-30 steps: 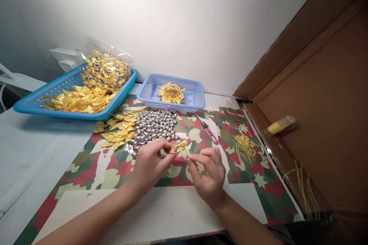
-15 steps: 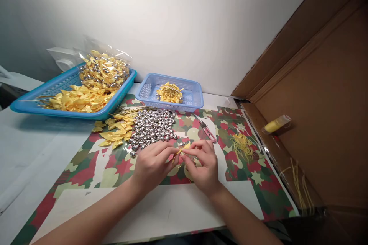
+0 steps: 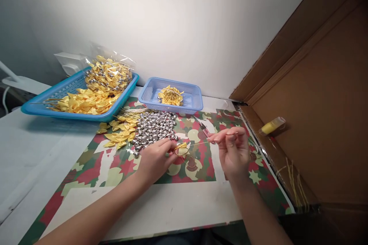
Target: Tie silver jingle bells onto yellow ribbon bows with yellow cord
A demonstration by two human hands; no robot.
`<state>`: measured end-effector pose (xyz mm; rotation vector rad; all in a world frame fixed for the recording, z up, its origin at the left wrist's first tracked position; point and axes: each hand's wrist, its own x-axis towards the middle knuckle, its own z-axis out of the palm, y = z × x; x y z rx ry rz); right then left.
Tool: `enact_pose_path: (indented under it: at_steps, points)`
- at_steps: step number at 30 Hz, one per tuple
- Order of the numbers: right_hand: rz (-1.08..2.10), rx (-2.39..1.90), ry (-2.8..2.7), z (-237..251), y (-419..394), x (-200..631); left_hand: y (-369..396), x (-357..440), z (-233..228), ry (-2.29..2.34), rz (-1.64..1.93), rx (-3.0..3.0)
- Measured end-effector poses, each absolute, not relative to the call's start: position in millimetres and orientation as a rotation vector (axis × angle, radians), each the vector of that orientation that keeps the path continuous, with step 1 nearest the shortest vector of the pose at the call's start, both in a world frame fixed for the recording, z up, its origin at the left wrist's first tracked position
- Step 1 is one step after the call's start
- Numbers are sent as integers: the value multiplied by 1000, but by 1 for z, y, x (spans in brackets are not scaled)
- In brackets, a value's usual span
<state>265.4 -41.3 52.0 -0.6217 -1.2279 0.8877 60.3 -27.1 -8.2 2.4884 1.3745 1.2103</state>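
Right hand (image 3: 232,154) now farther from bow (image 3: 182,146)

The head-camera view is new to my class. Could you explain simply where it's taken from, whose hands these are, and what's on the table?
There is no machine here: these are a person's two bare hands. The camera is worn on that person's head, looking forward and down, so the forearms enter from below. The left hand pinches a small yellow ribbon piece. A thin thread stretches from it to the right hand, whose exact grip is hard to see. On the patterned sheet lie silver beads, loose yellow ribbons and pink snips. Beyond are a large blue basket and a smaller basket, both holding yellow ribbon pieces.
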Motion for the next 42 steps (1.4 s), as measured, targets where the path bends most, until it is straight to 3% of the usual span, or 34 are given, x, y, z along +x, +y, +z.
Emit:
enact_pose_path:
  at_steps: [9, 20, 31, 42]
  points:
    - [1323, -753, -1511, 30, -24, 260, -26, 54, 2, 979, 1376, 2553]
    - [1470, -751, -1527, 37, -32, 266, -24, 48, 22, 1262, 1147, 1988]
    - [942, -630, -1437, 137, -50, 289, -22, 48, 22, 1360, 999, 1883]
    - [275, -537, -1323, 208, -36, 318, -17, 43, 20, 1424, 784, 1860]
